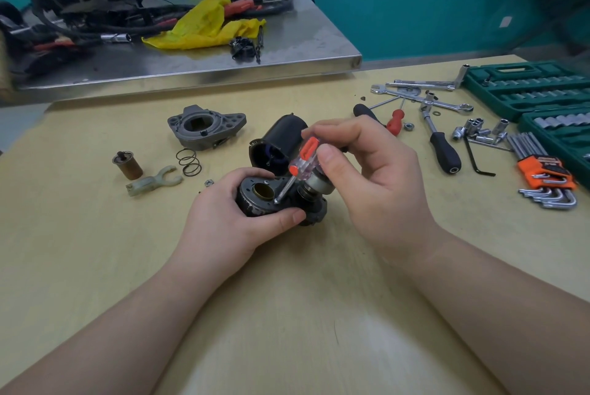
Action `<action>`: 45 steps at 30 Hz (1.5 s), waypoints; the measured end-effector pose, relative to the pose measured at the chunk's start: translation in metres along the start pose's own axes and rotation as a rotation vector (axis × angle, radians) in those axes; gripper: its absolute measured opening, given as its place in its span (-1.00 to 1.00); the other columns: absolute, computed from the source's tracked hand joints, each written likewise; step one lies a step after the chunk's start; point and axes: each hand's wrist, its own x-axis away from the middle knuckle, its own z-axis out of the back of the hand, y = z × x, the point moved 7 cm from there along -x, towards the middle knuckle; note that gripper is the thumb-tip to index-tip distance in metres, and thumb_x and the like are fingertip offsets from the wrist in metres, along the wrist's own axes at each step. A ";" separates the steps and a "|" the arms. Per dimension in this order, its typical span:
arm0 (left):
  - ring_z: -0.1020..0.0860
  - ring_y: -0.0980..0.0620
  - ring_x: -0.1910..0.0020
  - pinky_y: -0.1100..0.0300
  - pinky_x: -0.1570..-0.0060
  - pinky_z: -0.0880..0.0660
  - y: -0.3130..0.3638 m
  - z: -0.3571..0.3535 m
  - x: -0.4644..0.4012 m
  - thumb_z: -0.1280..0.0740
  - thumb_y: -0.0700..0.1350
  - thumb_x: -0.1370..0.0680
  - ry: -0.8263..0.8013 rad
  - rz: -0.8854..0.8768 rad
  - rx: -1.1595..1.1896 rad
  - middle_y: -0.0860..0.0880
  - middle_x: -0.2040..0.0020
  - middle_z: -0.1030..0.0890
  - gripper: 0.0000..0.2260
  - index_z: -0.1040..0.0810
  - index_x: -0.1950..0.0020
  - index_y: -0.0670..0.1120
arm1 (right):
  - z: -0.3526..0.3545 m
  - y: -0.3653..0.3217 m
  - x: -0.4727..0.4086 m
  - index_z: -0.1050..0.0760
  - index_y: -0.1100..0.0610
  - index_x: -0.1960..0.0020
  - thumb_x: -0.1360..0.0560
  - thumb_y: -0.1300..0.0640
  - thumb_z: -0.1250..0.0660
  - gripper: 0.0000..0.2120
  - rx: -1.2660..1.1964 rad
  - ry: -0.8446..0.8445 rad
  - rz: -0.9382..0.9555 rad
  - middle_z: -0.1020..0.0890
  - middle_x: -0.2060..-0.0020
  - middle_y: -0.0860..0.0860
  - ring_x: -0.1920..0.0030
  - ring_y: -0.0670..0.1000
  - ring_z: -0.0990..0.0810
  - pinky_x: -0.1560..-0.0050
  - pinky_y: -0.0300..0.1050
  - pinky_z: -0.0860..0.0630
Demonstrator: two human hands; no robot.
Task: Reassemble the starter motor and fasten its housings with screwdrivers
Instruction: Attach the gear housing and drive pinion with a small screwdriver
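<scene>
- Our right hand [367, 171] pinches the clear handle of a small screwdriver [298, 164] with an orange cap, thumb and fingers curled round it; the shaft slants down and to the left, its tip set on the face of the part below.
- Our left hand [230, 219] grips that part — the dark starter motor housing [258, 199] — with the thumb along its near side and the fingers wrapped over the far rim. It rests on the wooden table [287, 299], its brass-lined bore facing up, a silvery gear [314, 185] just beside the bore.
- Just behind the hands lies a black cylindrical casing [281, 139] on its side, open end towards us.
- Further left sit a grey cast end housing [206, 128], a coil spring [188, 161], a small brown cylinder [127, 164] and a pale plastic fork lever [155, 182] — all apart from one another.
- To the right, well clear of the hands, lie wrenches [421, 97], black-handled drivers [443, 152], loose sockets [475, 131], an orange-held set of hex keys [546, 177] and green socket cases [526, 88].
- Beyond the table stands a steel bench [223, 62] with yellow plastic [204, 24] and cables on it.
</scene>
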 end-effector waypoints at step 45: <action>-0.71 0.27 0.06 0.44 0.09 -0.54 -0.002 0.000 -0.001 -0.74 0.22 -0.17 0.002 -0.005 -0.008 0.27 0.04 -0.75 -0.43 -0.68 -0.12 0.18 | -0.001 0.000 -0.001 -0.66 0.03 -0.13 -0.59 0.16 -0.46 -0.87 0.011 0.016 -0.006 -0.70 0.05 -0.12 -0.07 0.06 -0.69 -0.18 0.11 -0.62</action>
